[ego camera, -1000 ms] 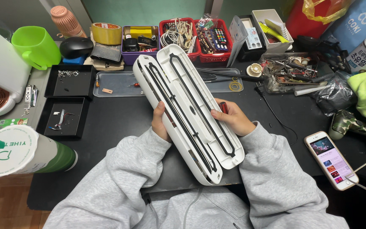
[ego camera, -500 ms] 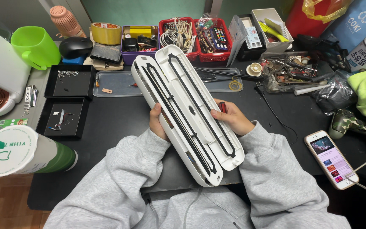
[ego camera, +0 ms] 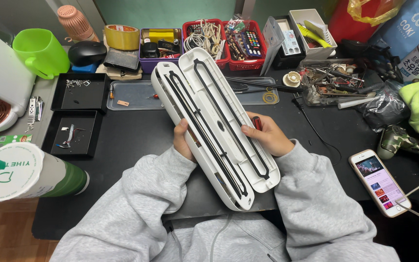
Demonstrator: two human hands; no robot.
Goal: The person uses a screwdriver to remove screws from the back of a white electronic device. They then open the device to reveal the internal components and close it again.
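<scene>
Both hands up on a long white sealer unit point(ego camera: 214, 128), hinged open, black gasket strips facing the camera. It's held tilted above the black surface point(ego camera: 136, 133), running from far-left down to near-right between the two hands.

Left hand point(ego camera: 184, 141): wrapped around the unit's left edge, thumb on the rim, fingers curled behind and hidden.

Right hand point(ego camera: 267, 137): clamped against the right edge, thumb on the lid rim. A red-handled tool point(ego camera: 257, 123) is pinched in that same hand, only its tip showing above the fingers.

Beyond the left hand: clear tray point(ego camera: 132, 94), two black parts trays point(ego camera: 76, 111) with small screws. Green cup point(ego camera: 40, 51) further out left. Right of the right hand: phone point(ego camera: 379, 182) lying screen-up, well apart. Red baskets point(ego camera: 226, 41) past the unit's far end.
</scene>
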